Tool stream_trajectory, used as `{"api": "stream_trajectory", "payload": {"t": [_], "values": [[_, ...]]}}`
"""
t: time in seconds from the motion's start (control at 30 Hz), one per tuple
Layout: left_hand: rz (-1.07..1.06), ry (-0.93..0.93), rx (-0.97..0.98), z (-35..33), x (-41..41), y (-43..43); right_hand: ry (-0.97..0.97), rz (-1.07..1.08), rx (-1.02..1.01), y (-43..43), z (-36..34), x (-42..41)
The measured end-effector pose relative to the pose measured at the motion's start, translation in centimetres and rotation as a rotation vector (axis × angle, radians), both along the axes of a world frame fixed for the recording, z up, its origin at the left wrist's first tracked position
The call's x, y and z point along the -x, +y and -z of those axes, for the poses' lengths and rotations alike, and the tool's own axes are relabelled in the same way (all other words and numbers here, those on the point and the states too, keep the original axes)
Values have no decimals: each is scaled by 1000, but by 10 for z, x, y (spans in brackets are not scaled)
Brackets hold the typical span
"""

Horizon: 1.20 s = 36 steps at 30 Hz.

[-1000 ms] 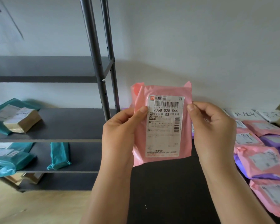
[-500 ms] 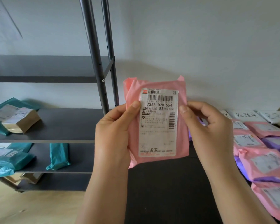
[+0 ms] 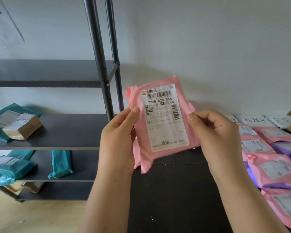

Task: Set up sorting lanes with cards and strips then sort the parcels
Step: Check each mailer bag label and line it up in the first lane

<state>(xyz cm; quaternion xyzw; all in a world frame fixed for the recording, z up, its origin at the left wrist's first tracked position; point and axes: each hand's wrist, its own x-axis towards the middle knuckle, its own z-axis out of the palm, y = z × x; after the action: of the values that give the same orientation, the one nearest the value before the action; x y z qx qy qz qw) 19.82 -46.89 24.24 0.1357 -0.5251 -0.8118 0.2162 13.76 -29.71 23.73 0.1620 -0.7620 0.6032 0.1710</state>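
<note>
Head camera: both hands are holding a pink parcel in the air above the back edge of the black table, with its white shipping label facing the camera. Half a second ago the parcel was standing upright; now it is leaning with its top tipped to the left. The left hand is gripping the parcel's left edge, thumb lying on the front and fingers hidden behind. The right hand is pinching the right edge, thumb on the front and fingers curled.

On the right part of the table, pink and purple parcels are lying in rows, overlapping one another. Handwritten white cards are sitting at the far end of those rows, against the wall.

Left of the table, a dark shelf unit is standing. Its middle board is carrying a brown parcel lying on a teal one; the board below is holding more teal parcels.
</note>
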Motion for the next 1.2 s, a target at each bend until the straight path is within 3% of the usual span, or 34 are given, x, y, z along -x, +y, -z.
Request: {"api": "stream_trajectory", "payload": {"t": [0.17,0.3,0.6,0.73,0.97,1.2], "values": [[174,-83,186,0,0,2,-113,74,223,4,-4,4],[156,-167,331,-2,1,8,-190,107,285,10,-8,6],[-39,-205,217,-1,-1,10,-381,-105,263,15,-13,-3],[-56,-191,208,-1,-4,12,-358,-144,209,15,-19,-8],[-51,-134,261,-10,-12,18,-131,-104,149,19,-20,-15],[-49,-88,280,-13,-14,20,-103,-56,207,24,-26,-21]]}}
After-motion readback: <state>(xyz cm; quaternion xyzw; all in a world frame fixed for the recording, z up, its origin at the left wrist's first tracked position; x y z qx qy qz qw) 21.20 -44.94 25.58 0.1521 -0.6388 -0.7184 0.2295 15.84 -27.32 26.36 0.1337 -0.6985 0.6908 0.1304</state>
